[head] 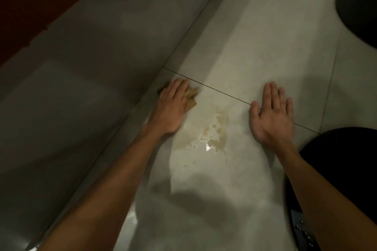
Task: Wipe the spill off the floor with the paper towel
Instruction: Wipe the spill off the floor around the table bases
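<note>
The crumpled brown paper towel (191, 96) lies on the floor just beyond the spill and to its left, close to the foot of the wall. The spill (212, 136) itself is a pale yellowish, glossy puddle with ragged edges. It looks unwiped, since the towel sits apart from its far-left edge.

The left hand (173, 106) lies palm down on the towel. Its fingers (179, 87) are laid out nearly straight across the paper, pressing it to the floor rather than curling round it, and brown corners stick out on both sides. That forearm runs along the left side of the spill.

The right hand (271, 112) is to the right of the spill, palm down, its fingers (269, 91) spread and straight, holding nothing. It appears to be propping up the person's weight.

The step in hand seems to be the start of a wiping stroke. The next move calls for dragging the pressed towel back and rightward through the puddle, with steady downward pressure so the paper soaks up the liquid instead of smearing it.

Around the spill are pale glossy floor tiles (244, 47) with dark grout lines. A grey tiled wall (91, 57) rises to its left. A dark-clothed knee (336, 159) is to its right, and a dark rounded shape (361, 10) I cannot identify is far beyond it.
</note>
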Demonstrator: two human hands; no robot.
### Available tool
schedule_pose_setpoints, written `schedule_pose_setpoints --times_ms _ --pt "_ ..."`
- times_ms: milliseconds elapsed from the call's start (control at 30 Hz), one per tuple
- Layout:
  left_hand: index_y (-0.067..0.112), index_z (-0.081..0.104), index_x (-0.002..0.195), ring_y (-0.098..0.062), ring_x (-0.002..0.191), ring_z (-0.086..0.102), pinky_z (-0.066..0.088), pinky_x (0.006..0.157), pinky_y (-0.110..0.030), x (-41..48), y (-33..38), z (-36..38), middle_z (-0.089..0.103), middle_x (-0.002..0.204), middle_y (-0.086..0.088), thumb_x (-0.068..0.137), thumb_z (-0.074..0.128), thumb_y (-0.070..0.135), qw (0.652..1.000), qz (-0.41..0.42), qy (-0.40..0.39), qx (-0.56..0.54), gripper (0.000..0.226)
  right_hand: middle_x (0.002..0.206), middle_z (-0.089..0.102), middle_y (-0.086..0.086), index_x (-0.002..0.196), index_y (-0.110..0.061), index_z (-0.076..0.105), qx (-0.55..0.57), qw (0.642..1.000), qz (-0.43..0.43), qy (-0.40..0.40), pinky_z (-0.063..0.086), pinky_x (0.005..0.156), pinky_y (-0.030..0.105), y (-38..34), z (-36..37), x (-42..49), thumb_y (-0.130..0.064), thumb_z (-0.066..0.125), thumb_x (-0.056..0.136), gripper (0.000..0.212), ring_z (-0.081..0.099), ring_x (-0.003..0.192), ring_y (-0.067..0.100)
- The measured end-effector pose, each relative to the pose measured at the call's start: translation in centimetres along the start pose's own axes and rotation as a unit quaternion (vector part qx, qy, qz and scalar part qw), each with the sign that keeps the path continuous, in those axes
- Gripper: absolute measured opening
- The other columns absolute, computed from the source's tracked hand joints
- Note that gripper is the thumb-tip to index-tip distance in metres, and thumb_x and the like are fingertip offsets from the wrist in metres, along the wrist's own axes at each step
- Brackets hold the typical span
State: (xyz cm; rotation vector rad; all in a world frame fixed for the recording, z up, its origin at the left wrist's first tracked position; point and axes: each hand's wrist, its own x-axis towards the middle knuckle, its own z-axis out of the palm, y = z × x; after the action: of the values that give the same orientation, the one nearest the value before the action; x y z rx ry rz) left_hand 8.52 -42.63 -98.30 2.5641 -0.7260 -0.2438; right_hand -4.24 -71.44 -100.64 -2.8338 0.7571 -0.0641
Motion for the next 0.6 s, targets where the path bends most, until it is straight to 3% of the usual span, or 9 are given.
schedule_pose_setpoints --times_ms 200,467,600 --pt "0.014 0.020 0.173 -0.036 0.169 0.010 0.014 0.135 -0.047 8.5 1.0 -0.4 0.014 0.181 -0.009 0.118 0.036 0.021 0.999 -0.020 -0.019 0.017 0.058 0.184 0.002 0.000 0.175 -0.018 0.007 -0.004 1.000 0.001 0.006 0.001 0.138 0.048 -0.1 -0.1 0.2 -0.053 0.024 0.112 0.074 0.000 0.170 0.020" --pt "0.019 0.019 0.175 -0.029 0.170 0.006 0.010 0.138 -0.047 -1.2 2.0 1.3 0.014 0.183 -0.003 0.118 0.035 0.026 1.000 0.005 0.000 0.002 0.059 0.184 0.000 -0.001 0.175 -0.018 0.004 -0.004 1.000 0.002 0.006 0.001 0.138 0.047 0.0 0.0 0.1 -0.054 0.020 0.111 0.075 -0.003 0.170 0.019" --pt "0.020 0.024 0.173 -0.029 0.169 0.011 0.013 0.137 -0.047 2.3 1.4 0.5 0.020 0.181 -0.002 0.118 0.036 0.024 1.000 0.010 -0.009 0.016 0.057 0.184 0.000 -0.002 0.175 -0.019 0.005 -0.002 1.000 0.004 0.009 0.001 0.138 0.048 0.0 0.1 0.3 -0.055 0.019 0.110 0.075 -0.004 0.170 0.018"
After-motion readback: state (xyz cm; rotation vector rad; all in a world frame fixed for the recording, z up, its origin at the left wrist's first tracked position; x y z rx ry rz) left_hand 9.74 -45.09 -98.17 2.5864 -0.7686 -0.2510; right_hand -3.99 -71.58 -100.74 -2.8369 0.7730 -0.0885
